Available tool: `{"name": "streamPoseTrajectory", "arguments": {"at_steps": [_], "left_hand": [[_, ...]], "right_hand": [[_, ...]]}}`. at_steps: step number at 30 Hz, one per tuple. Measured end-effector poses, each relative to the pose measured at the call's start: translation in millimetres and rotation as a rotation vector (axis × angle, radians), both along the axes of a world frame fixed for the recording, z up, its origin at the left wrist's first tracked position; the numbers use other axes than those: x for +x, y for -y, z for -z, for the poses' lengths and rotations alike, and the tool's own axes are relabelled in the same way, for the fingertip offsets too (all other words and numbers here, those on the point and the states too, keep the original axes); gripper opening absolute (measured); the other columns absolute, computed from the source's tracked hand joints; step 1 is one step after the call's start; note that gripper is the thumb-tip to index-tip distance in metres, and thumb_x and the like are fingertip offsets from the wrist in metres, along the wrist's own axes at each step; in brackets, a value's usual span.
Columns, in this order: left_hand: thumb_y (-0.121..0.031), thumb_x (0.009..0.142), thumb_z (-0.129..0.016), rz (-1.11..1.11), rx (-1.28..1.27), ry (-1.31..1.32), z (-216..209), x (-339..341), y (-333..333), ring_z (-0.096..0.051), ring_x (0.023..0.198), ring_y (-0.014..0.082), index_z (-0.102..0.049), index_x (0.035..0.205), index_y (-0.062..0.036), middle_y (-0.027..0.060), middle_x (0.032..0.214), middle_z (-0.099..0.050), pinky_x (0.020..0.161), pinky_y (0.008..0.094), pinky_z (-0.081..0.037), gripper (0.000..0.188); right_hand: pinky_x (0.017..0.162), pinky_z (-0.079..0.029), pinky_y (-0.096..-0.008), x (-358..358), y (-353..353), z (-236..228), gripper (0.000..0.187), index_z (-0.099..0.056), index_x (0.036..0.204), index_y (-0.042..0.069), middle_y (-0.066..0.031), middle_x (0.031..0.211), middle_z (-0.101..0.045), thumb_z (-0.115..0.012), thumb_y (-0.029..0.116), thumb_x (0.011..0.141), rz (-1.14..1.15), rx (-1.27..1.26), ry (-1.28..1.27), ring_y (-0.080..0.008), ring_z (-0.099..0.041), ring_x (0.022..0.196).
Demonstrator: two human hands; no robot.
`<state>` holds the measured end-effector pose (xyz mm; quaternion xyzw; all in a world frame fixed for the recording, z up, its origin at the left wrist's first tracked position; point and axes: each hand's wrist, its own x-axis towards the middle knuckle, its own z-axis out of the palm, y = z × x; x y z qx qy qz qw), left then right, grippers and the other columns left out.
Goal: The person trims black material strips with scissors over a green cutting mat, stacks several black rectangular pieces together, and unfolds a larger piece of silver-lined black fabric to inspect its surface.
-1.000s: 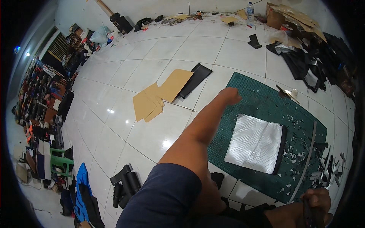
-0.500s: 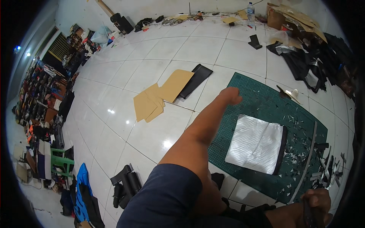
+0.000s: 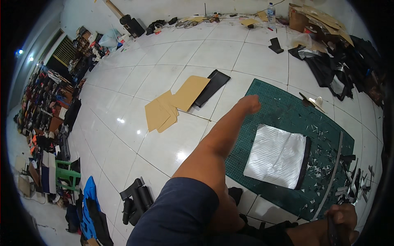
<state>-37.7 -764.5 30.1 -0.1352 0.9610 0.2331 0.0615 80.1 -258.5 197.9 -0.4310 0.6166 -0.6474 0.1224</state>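
My left hand (image 3: 252, 104) is closed in a fist over the far left edge of a green cutting mat (image 3: 269, 92), its arm stretched out straight. Nothing shows in its fingers. On the mat, nearer to me, lies a wrinkled silver sheet (image 3: 274, 155) with a dark strip along its right edge. My right hand (image 3: 344, 218), low at the right, is closed around a dark thing that I cannot make out. Just beyond it a long metal ruler (image 3: 331, 178) lies along the mat's right side, among small silver and grey scraps.
Tan card pieces (image 3: 159, 112) and a folded black piece (image 3: 213, 85) lie on the tiles left of the mat. Black rolls (image 3: 138, 198) rest near my left. A dark material heap (image 3: 328, 69) and a clear bottle (image 3: 271, 15) stand far right. A green stool (image 3: 67, 174) is at left.
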Motion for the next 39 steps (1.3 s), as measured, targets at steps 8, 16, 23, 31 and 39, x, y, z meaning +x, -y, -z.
{"name": "streamPoseTrajectory", "arguments": {"at_steps": [8, 16, 23, 31, 39], "left_hand": [[-0.029, 0.083, -0.046, -0.019, 0.046, 0.002, -2, 0, -7, -0.058, 0.104, 0.0407, -0.055, 0.108, 0.0085, 0.03, 0.109, -0.059, 0.089, 0.046, -0.046, 0.046], [-0.025, 0.08, -0.05, 0.001, 0.053, -0.021, 8, -2, -1, -0.058, 0.1, 0.0426, -0.056, 0.105, 0.0103, 0.0314, 0.105, -0.059, 0.087, 0.0469, -0.047, 0.044], [-0.025, 0.08, -0.049, -0.007, 0.051, -0.03, 8, -3, 2, -0.058, 0.1, 0.0426, -0.057, 0.106, 0.0082, 0.0295, 0.105, -0.06, 0.086, 0.0473, -0.047, 0.043], [-0.026, 0.082, -0.044, 0.011, 0.059, -0.031, 9, 1, -3, -0.059, 0.096, 0.0427, -0.053, 0.105, 0.0085, 0.0302, 0.099, -0.061, 0.083, 0.0463, -0.046, 0.042], [-0.026, 0.08, -0.05, 0.023, 0.061, 0.019, 15, -3, 2, -0.057, 0.105, 0.0423, -0.053, 0.111, 0.0101, 0.0321, 0.11, -0.057, 0.09, 0.0456, -0.045, 0.047]], "right_hand": [[0.068, -0.052, -0.03, -6, 7, -10, 0.035, -0.06, 0.103, 0.006, -0.0177, 0.097, -0.055, -0.051, 0.038, 0.093, -0.079, -0.022, 0.025, -0.023, -0.061, 0.075], [0.067, -0.051, -0.0303, 4, 6, -8, 0.024, -0.06, 0.102, 0.008, -0.0157, 0.092, -0.055, -0.05, 0.028, 0.094, 0.045, 0.058, -0.085, -0.0212, -0.06, 0.073], [0.071, -0.051, -0.0308, 5, 9, -7, 0.033, -0.06, 0.105, 0.005, -0.017, 0.101, -0.053, -0.051, 0.035, 0.093, 0.027, 0.016, -0.003, -0.0222, -0.06, 0.077], [0.068, -0.053, -0.03, 3, 9, -11, 0.034, -0.058, 0.103, 0.005, -0.0166, 0.099, -0.053, -0.053, 0.037, 0.091, 0.004, 0.049, -0.064, -0.0223, -0.059, 0.074], [0.062, -0.051, -0.0278, -10, 10, -21, 0.027, -0.057, 0.103, 0.008, -0.0162, 0.093, -0.053, -0.057, 0.031, 0.089, -0.187, 0.124, -0.016, -0.0216, -0.059, 0.072]]}}
